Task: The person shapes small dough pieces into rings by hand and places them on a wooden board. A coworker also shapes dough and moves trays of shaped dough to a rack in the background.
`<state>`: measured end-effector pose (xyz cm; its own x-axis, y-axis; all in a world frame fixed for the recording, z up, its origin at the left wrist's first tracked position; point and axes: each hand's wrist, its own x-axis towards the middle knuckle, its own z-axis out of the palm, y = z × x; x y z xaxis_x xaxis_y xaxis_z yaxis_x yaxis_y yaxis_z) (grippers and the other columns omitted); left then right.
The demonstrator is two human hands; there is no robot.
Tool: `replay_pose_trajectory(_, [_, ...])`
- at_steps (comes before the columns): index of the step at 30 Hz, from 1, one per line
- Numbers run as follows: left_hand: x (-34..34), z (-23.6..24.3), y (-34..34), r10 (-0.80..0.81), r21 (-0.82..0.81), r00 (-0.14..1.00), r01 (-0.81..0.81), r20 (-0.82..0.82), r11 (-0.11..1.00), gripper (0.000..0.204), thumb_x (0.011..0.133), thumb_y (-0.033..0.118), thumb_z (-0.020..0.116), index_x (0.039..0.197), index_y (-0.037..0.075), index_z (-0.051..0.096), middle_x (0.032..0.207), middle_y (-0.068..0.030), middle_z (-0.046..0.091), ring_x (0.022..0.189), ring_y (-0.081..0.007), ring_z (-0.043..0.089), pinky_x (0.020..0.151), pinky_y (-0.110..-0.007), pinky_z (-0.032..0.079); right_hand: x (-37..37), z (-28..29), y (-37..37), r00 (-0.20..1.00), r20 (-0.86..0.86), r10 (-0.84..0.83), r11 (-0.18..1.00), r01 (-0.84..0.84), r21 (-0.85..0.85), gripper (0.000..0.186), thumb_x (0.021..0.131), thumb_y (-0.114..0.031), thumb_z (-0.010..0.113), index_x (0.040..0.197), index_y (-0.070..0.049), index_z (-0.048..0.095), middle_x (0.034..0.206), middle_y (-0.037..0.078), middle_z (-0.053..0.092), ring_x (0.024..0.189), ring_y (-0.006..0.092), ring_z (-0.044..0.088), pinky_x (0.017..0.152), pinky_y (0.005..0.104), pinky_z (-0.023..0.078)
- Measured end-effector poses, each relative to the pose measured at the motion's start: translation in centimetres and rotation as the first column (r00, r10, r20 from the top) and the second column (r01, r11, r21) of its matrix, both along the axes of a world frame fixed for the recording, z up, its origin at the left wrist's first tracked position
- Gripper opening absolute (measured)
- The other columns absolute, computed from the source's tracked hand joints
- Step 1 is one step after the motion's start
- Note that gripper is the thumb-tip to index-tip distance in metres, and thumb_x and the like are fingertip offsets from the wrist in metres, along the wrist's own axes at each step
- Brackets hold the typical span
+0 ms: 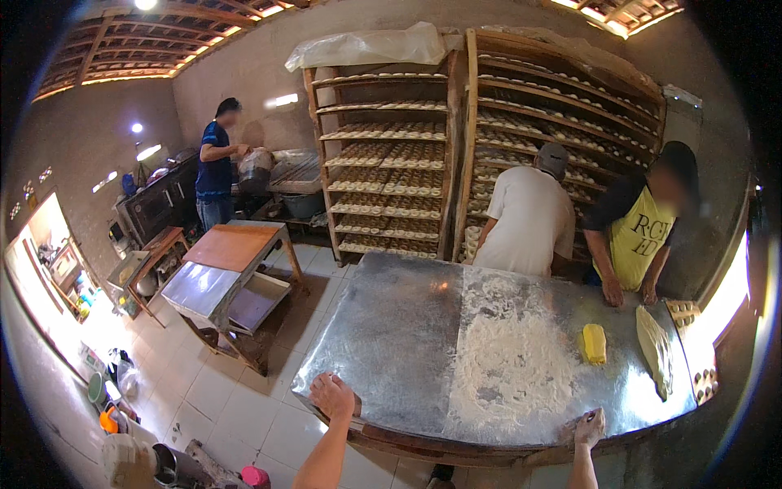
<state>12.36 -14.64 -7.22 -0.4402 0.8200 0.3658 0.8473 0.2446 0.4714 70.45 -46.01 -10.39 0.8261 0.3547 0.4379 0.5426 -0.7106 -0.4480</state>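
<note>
A large metal-topped table (391, 342) stands in front of me. My left hand (332, 397) rests on its near left corner, fingers laid over the top and holding nothing. At the near edge, further right, my right hand (588, 427) rests with its fingers curled in; whatever may be inside them is hidden. White flour (513, 367) is spread over the table's middle, close to my right hand. Beyond that hand lies a yellow block (594, 344), which looks like butter or margarine. A long pale strip of dough (653, 350) lies toward the right end.
Tall racks (387, 137) at the back hold trays of small round pieces. A person in white (529, 213) bends there; another in a yellow-fronted shirt (639, 236) leans at the far right. A smaller table (228, 246) stands left, with a person in blue (214, 167) behind.
</note>
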Motion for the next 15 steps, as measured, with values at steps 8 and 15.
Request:
replay_pose_trajectory(8, [-0.4,-3.5,1.0,0.064,0.015,0.997,-0.064,-0.052,0.998,0.025,0.097,0.021,0.056,0.119,0.012,0.061,0.122,-0.0105,0.060,0.121,-0.0292,0.053,0.100,-0.045,0.041,1.0,-2.0,-0.3,0.666,-0.540,0.515,0.406,0.365,0.838,0.014,0.087,-0.017,0.063,0.091,-0.005,0.058,0.082,0.007,0.059,0.076,0.0233,0.060,0.069,0.0386,0.050])
replay_pose_trajectory(15, [-1.9,-3.9,2.5,-0.174,-0.247,0.883,0.068,-0.436,0.967,0.055,0.092,0.047,0.055,0.138,0.016,0.057,0.116,-0.0139,0.068,0.108,-0.0336,0.063,0.093,-0.051,0.047,-2.4,2.2,0.2,0.979,-0.128,-0.158,0.985,0.146,-0.094,0.044,0.096,-0.038,0.053,0.124,-0.006,0.059,0.108,0.019,0.064,0.101,0.0359,0.061,0.090,0.0459,0.051])
